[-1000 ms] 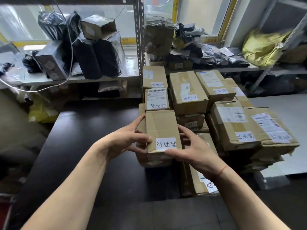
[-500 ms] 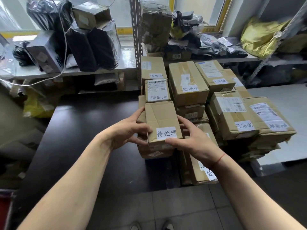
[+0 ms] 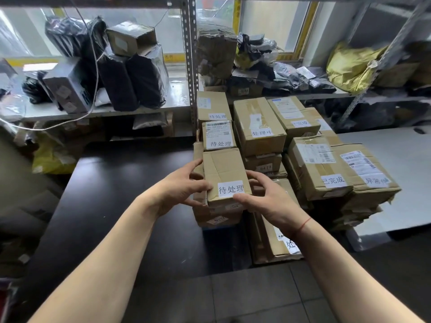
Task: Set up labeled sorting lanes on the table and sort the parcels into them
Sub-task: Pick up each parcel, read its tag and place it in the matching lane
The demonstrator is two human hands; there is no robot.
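Observation:
A small cardboard parcel with a white label reading 待处理 sits on top of another box at the near end of the left lane. My left hand grips its left side, thumb on the front corner. My right hand grips its right side, thumb under the label. Behind it stand two more parcels with the same label. The middle lane has a box labeled 处理中. Further right are boxes labeled 已完成 and one labeled 异常件.
The black table stretches left of the stacks. A grey table lies on the right. Metal shelving behind holds black bags, boxes and a yellow bag. Tiled floor shows at the bottom.
Both hands stay on the labeled parcel; it has barely shifted. The camera view tilted slightly.

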